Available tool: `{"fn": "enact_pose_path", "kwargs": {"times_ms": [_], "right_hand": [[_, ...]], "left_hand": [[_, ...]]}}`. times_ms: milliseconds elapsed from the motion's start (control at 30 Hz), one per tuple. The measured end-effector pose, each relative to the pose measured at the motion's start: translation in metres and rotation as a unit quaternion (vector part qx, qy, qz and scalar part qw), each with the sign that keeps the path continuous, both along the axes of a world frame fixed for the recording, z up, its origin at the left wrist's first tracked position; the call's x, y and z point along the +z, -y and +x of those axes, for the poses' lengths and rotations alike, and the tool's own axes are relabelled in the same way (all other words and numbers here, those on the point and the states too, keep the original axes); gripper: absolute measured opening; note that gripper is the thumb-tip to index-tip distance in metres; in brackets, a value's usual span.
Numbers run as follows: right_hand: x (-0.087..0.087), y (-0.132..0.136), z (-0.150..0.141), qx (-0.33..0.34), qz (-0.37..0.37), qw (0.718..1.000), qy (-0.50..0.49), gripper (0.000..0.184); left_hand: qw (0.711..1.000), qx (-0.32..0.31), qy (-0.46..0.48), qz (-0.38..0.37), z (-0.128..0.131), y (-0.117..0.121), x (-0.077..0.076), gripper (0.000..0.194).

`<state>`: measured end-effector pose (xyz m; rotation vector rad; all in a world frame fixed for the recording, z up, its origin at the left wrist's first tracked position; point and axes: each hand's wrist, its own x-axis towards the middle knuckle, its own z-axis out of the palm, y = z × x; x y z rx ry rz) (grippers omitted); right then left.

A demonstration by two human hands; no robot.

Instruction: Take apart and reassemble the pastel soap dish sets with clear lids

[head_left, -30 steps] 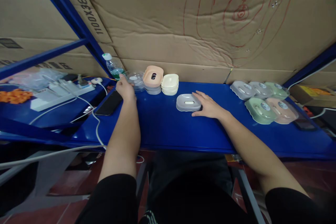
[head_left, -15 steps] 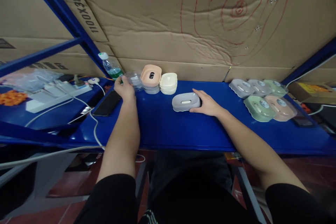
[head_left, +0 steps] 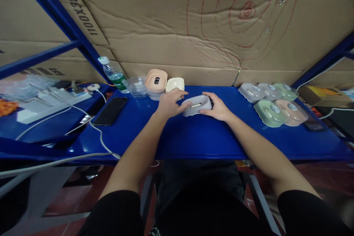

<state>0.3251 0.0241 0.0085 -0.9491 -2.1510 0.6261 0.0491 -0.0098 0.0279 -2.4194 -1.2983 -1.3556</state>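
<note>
A grey soap dish with a pale oblong piece in its middle lies in front of me, slightly tilted. My right hand grips its right end, thumb on the near side and fingers behind. At the left end is my left hand, fingers apart and thumb reaching to the rim; whether it touches cannot be told. Behind the left hand stand a stack of cream dishes, partly covered, and a peach dish on top of grey ones. Clear plastic lids are stacked left of these.
A water bottle stands at the back left, near a black phone. Lidded soap dishes in grey, green and peach sit at the right. White cables cross the left edge of the blue table. Cardboard walls the back.
My left hand has left the area by the bottle and lids and come right to the grey dish. My right hand has closed on the dish, turning and tilting it a little.
</note>
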Motion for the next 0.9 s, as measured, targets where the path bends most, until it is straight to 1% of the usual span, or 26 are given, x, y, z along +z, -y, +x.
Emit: {"fn": "enact_pose_path", "kwargs": {"times_ms": [67, 133, 267, 433, 533, 600, 700, 800, 900], "right_hand": [[0.0, 0.001, 0.0, -0.014, -0.014, 0.999, -0.029, 0.094], [0.0, 0.0, 0.0, -0.033, -0.022, 0.998, -0.05, 0.093], [-0.003, -0.005, 0.002, -0.062, -0.017, 0.995, -0.076, 0.093], [-0.009, -0.012, 0.002, -0.063, -0.026, 0.991, -0.117, 0.092], [-0.01, -0.014, 0.001, -0.059, -0.04, 0.984, -0.163, 0.086], [-0.01, -0.014, 0.0, -0.061, -0.065, 0.977, -0.195, 0.08], [-0.008, -0.014, -0.001, -0.06, -0.127, 0.96, -0.244, 0.073], [-0.005, -0.012, -0.003, -0.062, -0.179, 0.944, -0.27, 0.069], [-0.001, -0.009, -0.005, -0.07, -0.197, 0.937, -0.279, 0.066]], "left_hand": [[0.997, -0.052, -0.059, -0.019, 0.01, 0.003, -0.001, 0.047], [0.993, -0.072, -0.087, -0.033, 0.013, 0.003, -0.002, 0.046], [0.993, -0.041, -0.102, -0.05, 0.012, 0.0, -0.006, 0.035], [0.993, -0.041, -0.096, -0.058, 0.011, -0.003, -0.008, 0.036], [0.993, -0.047, -0.085, -0.073, 0.013, -0.002, -0.007, 0.038], [0.993, -0.047, -0.079, -0.078, 0.014, 0.0, -0.006, 0.043], [0.994, -0.039, -0.082, -0.068, 0.014, 0.002, -0.005, 0.048], [0.995, -0.038, -0.09, -0.036, 0.015, 0.001, -0.006, 0.046], [0.995, -0.032, -0.098, -0.01, 0.015, -0.002, -0.007, 0.043]]}}
